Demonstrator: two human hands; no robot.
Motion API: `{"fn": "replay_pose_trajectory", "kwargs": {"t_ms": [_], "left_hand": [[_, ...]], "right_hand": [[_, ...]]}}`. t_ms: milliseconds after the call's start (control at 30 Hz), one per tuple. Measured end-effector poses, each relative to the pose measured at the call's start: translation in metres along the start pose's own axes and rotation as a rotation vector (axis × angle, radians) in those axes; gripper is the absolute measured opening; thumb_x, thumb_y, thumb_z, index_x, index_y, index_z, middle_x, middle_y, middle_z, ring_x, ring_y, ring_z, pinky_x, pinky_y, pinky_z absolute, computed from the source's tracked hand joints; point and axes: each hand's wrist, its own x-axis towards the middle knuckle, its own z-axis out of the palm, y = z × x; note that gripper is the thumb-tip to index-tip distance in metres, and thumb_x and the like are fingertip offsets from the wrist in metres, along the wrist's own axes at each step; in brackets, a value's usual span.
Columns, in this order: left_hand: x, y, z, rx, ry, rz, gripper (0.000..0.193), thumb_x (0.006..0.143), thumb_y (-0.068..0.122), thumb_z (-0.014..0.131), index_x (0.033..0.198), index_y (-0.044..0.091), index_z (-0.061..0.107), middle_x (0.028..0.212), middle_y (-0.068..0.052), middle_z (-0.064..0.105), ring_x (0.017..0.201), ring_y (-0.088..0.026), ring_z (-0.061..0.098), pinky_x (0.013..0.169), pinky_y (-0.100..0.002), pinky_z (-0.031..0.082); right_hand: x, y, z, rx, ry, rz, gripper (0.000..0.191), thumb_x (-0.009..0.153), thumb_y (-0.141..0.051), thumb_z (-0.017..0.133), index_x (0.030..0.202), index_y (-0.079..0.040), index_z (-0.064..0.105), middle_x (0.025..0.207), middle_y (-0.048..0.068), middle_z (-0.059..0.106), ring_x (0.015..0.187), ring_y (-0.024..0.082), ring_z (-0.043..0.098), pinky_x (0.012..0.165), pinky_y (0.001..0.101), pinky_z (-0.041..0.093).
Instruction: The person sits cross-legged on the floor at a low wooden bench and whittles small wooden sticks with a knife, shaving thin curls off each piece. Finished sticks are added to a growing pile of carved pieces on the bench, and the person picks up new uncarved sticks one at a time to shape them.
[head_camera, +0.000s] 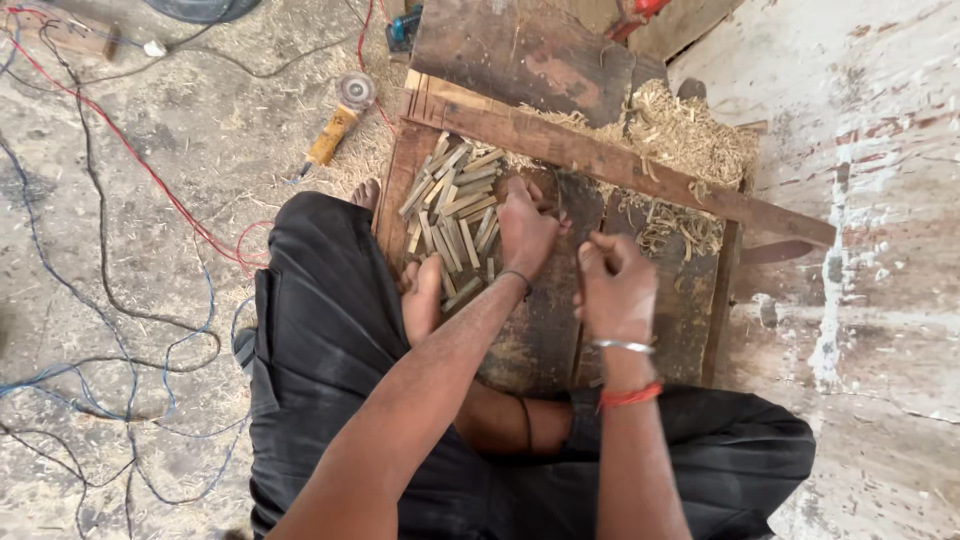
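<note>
Seat: the person sits cross-legged on the floor (140, 210) with the low wooden worktop (545, 330) drawn up against the knees, so both arms reach it without leaning.
Left hand: the left hand (525, 230) lies knuckles-up on the worktop just right of the sticks (455, 215), fingers curled down and pressing toward the batten; it looks to be pinning a small piece there, but the piece itself is hidden, so I cannot tell what it grips.
Right hand: the right hand (615, 285) hovers above the board, closed into a loose fist with the thumb on top; whether something thin sits inside it cannot be made out.
Sticks: short, pale, cut to like lengths, heaped on the left part of the worktop, touching the left hand's side, probably kept there so one can be picked up without looking.
Batten: a long wooden batten (640, 170) runs aslant across the far side, a likely stop to press work against.
Shavings: curly shavings (680, 135) pile beyond the batten, clear of the working patch.
Grinder: an angle grinder (340, 120) lies on the floor, well apart, among red and blue cables (130, 160).
Foot: a bare foot (422, 295) rests on the near edge beside the sticks.
</note>
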Motion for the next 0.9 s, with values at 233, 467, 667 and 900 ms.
{"fn": "replay_pose_trajectory", "kwargs": {"t_ms": [233, 467, 667, 900], "left_hand": [[-0.007, 0.003, -0.002, 0.204, 0.102, 0.182, 0.027, 0.074, -0.019, 0.058, 0.093, -0.002, 0.049, 0.078, -0.022, 0.065, 0.076, -0.035, 0.071, 0.067, -0.045, 0.054], [-0.013, -0.001, -0.001, 0.237, 0.066, 0.105, 0.021, 0.078, -0.012, 0.058, 0.09, -0.001, 0.046, 0.074, -0.018, 0.059, 0.069, -0.034, 0.065, 0.065, -0.048, 0.051], [-0.011, -0.007, 0.001, 0.292, 0.067, 0.131, 0.028, 0.074, -0.013, 0.058, 0.095, 0.002, 0.049, 0.077, -0.018, 0.058, 0.069, -0.037, 0.061, 0.062, -0.047, 0.051], [-0.013, 0.004, -0.004, 0.242, 0.061, 0.065, 0.026, 0.074, -0.01, 0.064, 0.092, 0.0, 0.048, 0.077, -0.02, 0.063, 0.072, -0.036, 0.066, 0.067, -0.048, 0.053]], "right_hand": [[-0.028, 0.025, 0.004, 0.022, 0.037, -0.112, 0.024, 0.099, -0.012, 0.063, 0.118, 0.002, 0.068, 0.068, 0.003, 0.061, 0.045, 0.007, 0.052, 0.039, 0.0243, 0.041], [-0.057, 0.034, -0.005, 0.048, 0.042, -0.046, 0.024, 0.099, -0.015, 0.064, 0.117, -0.001, 0.07, 0.064, 0.002, 0.056, 0.046, 0.006, 0.05, 0.04, 0.0249, 0.041], [-0.024, 0.032, 0.025, -0.215, 0.288, -0.553, 0.015, 0.112, -0.017, 0.066, 0.111, -0.001, 0.068, 0.083, 0.006, 0.066, 0.07, 0.01, 0.062, 0.063, 0.0269, 0.05], [-0.012, 0.048, 0.019, 0.102, 0.046, -0.089, 0.02, 0.1, -0.013, 0.063, 0.116, 0.0, 0.067, 0.075, 0.008, 0.065, 0.046, 0.011, 0.053, 0.038, 0.0278, 0.042]]}}
